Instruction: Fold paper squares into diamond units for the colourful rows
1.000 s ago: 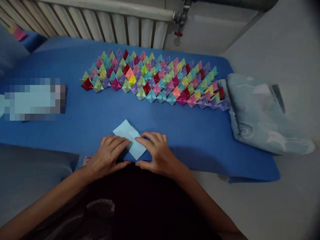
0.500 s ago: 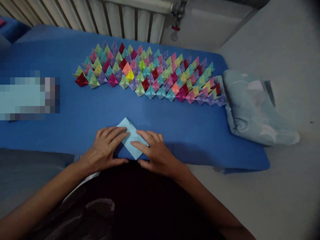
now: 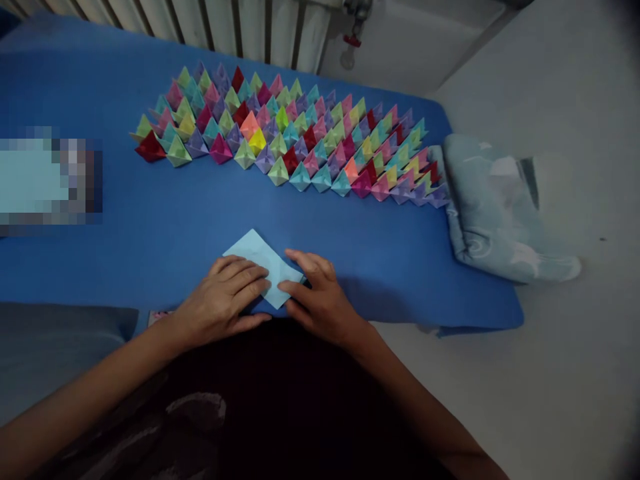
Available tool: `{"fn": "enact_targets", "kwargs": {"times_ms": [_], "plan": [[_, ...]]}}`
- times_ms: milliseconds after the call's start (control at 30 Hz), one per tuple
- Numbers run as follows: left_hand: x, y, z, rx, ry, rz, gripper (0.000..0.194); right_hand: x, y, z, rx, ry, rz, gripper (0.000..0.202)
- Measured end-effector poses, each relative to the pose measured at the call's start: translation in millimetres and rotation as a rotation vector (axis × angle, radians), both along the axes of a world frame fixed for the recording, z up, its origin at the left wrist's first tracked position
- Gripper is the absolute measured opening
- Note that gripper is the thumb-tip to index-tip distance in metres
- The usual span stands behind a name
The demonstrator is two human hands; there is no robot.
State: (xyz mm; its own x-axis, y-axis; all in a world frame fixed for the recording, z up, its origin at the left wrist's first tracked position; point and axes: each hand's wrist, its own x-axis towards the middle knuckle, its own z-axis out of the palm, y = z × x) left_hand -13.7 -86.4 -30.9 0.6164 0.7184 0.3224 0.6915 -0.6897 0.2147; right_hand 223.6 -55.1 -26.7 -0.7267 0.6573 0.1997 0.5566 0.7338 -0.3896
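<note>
A square sheet of light blue origami paper (image 3: 254, 250) lies cornerwise at the near edge of the blue-covered table. My left hand (image 3: 225, 297) rests flat on its left part, fingers stretched out. At the right corner is my right hand (image 3: 317, 293), its forefinger on the paper and its thumb by the lower right edge, holding that side. That corner looks slightly raised. Beyond my hands stand rows of small folded paper pieces (image 3: 290, 137) in many colours, with pointed tips.
A folded grey-green cloth (image 3: 500, 207) lies at the table's right end. A blurred-out light blue item (image 3: 35, 177) is at the left. Behind the table (image 3: 165, 220) are a radiator (image 3: 250, 37) and a valve with a red handle (image 3: 352, 41). A grey cushion-like surface (image 3: 60, 347) is at lower left.
My right hand has shifted right to the paper's right corner, which now looks slightly raised. My left hand has slid a little right and down over the sheet. The view has tilted slightly.
</note>
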Motion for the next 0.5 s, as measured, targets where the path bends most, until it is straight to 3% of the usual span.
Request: {"fn": "enact_targets", "kwargs": {"times_ms": [233, 500], "plan": [[11, 1, -0.4, 0.053, -0.039, 0.071, 0.023, 2, -2, -2.5, 0.013, -0.050, -0.126, 0.023], [12, 2, -0.2, 0.128, -0.049, 0.062, 0.013, 8, 4, -2.4, 0.034, 0.016, -0.165, 0.018]]}}
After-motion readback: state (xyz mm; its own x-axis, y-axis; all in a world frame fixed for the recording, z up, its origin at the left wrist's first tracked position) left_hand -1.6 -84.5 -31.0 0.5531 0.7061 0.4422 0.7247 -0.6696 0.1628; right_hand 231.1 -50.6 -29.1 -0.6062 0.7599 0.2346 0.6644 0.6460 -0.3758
